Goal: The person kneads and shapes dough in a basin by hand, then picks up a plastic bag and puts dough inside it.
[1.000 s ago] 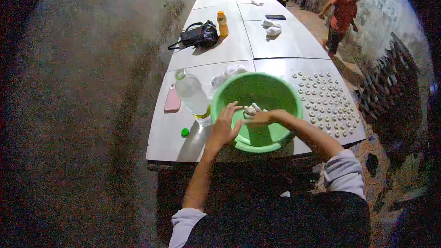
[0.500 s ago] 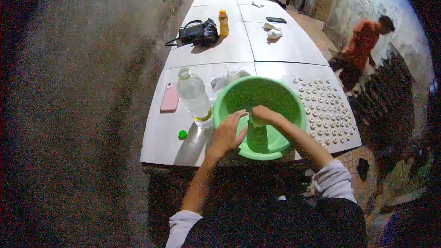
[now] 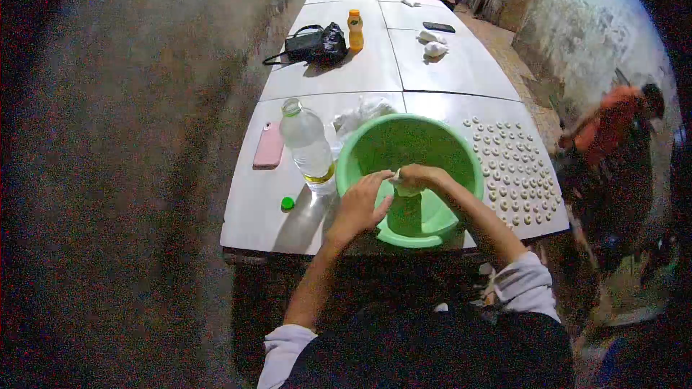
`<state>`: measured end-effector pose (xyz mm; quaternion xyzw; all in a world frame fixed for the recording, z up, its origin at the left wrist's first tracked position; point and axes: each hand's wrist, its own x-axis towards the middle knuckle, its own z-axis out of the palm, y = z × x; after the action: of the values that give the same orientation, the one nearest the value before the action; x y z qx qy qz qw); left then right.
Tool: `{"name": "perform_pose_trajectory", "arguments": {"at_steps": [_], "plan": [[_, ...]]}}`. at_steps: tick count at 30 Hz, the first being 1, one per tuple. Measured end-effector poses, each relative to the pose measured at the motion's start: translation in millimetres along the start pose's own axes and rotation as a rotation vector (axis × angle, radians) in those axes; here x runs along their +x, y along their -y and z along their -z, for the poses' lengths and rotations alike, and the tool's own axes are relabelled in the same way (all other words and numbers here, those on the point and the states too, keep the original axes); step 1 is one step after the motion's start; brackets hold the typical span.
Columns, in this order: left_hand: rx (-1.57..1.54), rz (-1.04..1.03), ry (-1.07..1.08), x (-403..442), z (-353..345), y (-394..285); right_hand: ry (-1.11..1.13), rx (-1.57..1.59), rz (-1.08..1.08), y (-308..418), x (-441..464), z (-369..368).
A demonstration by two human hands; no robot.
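A large green basin (image 3: 450, 145) stands at the near edge of the white table. Both hands are over it. My right hand (image 3: 420, 179) is closed around something white, mostly hidden under the fingers. My left hand (image 3: 360, 205) reaches over the basin's left rim, its thumb apart from the fingers and its fingertips at the white piece (image 3: 396, 174). Left of the basin is a clear bottle (image 3: 308, 145) without a cap. Many small pale rings (image 3: 515, 173) lie in rows on the table at the right.
A pink phone (image 3: 269, 147) and green cap (image 3: 287, 204) lie left. Farther back are a black bag (image 3: 316, 46), an orange bottle (image 3: 355, 31), white bundles (image 3: 435, 49) and a dark phone (image 3: 438, 27). A person in red (image 3: 609, 126) bends at right; another stands at the far end.
The white pieces between my hands are now mostly covered by my right hand, which has closed. The person in red has moved nearer, toward the right, and bent down.
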<state>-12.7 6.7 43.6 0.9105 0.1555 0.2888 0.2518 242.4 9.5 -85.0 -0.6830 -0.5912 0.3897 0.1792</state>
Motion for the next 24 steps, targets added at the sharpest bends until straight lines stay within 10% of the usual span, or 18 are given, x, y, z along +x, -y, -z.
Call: {"name": "perform_pose_trajectory", "arguments": {"at_steps": [2, 4, 8, 16, 18, 20, 24], "plan": [[-0.005, 0.075, 0.064, -3, 0, -3, 0.356, -0.271, -0.410, 78, -34, 25], [0.004, 0.008, 0.053, 2, -1, 2, 0.199, 0.072, -0.073, 29, -33, 24], [-0.008, 0.021, 0.086, 0, 4, 1, 0.519, 0.221, -0.201, 108, -72, 63], [-0.050, 0.047, 0.111, -3, 8, -6, -0.303, 0.486, 0.067, 68, -85, 4], [-0.049, 0.083, 0.139, -6, 8, -9, 0.289, -0.067, -0.378, 107, -61, 26], [-0.113, 0.048, 0.101, -2, 7, -2, 0.442, 0.065, -0.318, 128, -86, 48], [-0.431, 0.213, -0.016, 2, 12, -7, 0.220, 0.412, 0.070, 153, -134, 65]]}}
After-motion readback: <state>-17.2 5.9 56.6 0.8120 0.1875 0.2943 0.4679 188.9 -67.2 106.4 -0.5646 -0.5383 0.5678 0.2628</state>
